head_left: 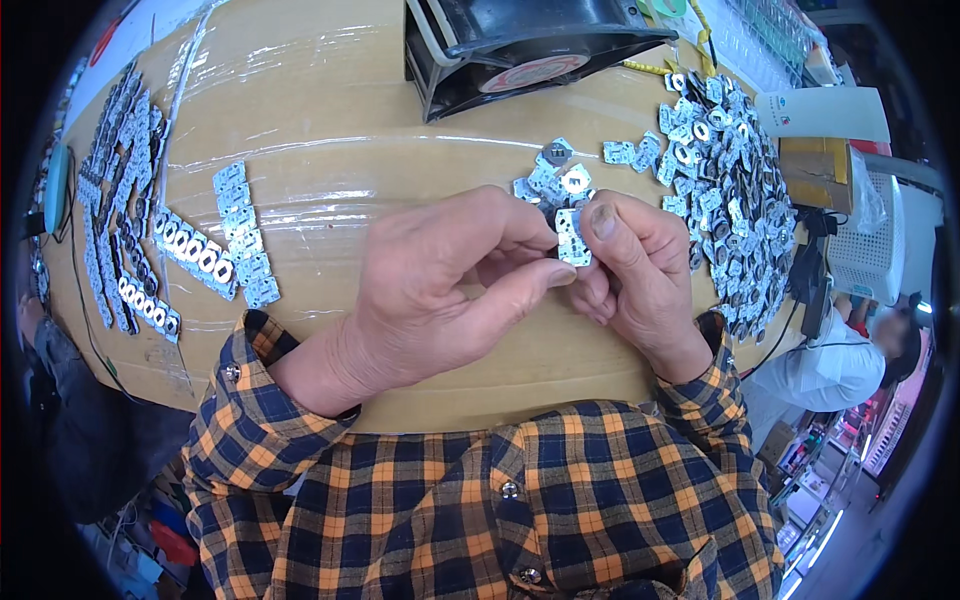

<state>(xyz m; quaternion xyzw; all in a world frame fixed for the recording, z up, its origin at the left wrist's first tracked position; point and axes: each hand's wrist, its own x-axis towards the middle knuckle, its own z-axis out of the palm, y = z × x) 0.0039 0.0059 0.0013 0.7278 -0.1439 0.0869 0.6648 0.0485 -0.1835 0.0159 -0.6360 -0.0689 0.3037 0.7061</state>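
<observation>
Between my hands is a small light-blue circuit board (572, 240) with dark marks, held upright over the table. My right hand (645, 265) pinches it at its right side, the thumb on top and the other fingers curled under. My left hand (440, 280) is closed at its left side, with thumb and forefinger tips at the board's edge; its other fingers are partly hidden. Just beyond my fingertips lies a small heap of similar boards (556, 170), some with round silver or dark parts. Two loose boards (620, 152) rest to the right of that heap.
A large pile of boards (725, 210) covers the table's right side. Rows of boards (240, 235) and dense stacks (120, 190) lie at left. A black fan (540, 50) stands at the back. Beyond the right edge are a white perforated case (865, 250) and a person (825, 360) in white.
</observation>
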